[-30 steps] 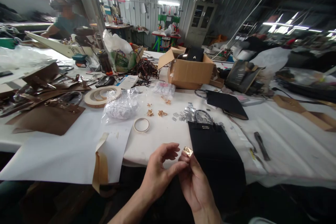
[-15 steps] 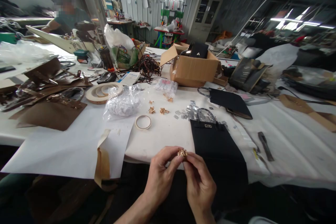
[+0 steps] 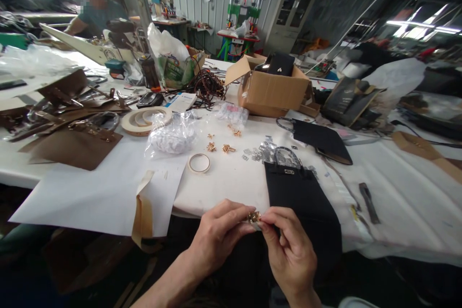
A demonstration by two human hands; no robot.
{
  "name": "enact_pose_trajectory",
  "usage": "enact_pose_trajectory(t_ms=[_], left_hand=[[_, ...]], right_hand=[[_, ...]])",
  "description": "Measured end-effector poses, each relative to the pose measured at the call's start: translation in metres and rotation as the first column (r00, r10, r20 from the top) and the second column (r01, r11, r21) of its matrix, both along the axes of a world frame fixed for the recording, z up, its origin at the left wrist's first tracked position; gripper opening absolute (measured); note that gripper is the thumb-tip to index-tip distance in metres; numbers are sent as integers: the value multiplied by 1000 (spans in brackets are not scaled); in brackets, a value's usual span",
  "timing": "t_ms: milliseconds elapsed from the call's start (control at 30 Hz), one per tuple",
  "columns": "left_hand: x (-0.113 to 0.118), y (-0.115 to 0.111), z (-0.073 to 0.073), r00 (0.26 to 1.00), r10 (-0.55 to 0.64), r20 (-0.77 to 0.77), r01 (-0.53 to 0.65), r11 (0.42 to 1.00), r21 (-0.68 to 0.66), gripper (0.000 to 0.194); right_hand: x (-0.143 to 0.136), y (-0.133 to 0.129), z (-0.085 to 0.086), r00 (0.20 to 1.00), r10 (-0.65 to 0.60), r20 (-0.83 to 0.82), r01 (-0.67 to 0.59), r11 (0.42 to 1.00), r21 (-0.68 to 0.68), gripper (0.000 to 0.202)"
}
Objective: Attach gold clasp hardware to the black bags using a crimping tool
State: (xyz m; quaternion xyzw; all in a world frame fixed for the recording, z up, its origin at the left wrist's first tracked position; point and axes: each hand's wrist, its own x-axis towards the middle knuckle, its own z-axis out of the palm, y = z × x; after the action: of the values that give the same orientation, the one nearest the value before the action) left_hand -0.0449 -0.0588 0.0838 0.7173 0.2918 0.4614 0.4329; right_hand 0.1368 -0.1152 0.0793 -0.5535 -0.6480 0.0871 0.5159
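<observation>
A small gold metal piece (image 3: 254, 217) is pinched between the fingertips of my left hand (image 3: 222, 231) and my right hand (image 3: 288, 245), just off the table's front edge. Both hands are closed on it from opposite sides. A black handbag (image 3: 301, 197) with a wrapped handle lies right of the hands and hangs over the edge. Beyond the hands, small gold parts (image 3: 227, 148) lie in little piles on the white table (image 3: 231, 187). Flat silver plates (image 3: 258, 152) are scattered by the bag's handle. A tape roll (image 3: 199, 163) sits left of the gold piles.
Brown bags (image 3: 84, 147) and larger tape rolls (image 3: 144, 120) are on the left, beside a clear plastic bag (image 3: 171, 137). Behind stands an open cardboard box (image 3: 276, 94). A second black bag (image 3: 321, 139) and a dark tool (image 3: 368, 203) lie right. A person sits far left.
My hands have drawn slightly apart and turned the gold piece, which now shows a different side. The camera view has shifted and tilted a little.
</observation>
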Motion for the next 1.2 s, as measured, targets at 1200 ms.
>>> enact_pose_trajectory(t_ms=[1200], left_hand=[[-7, -2, 9, 981, -156, -119, 190, 901, 390, 71]], right_hand=[[-4, -24, 13, 985, 53, -167, -52, 999, 12, 25]])
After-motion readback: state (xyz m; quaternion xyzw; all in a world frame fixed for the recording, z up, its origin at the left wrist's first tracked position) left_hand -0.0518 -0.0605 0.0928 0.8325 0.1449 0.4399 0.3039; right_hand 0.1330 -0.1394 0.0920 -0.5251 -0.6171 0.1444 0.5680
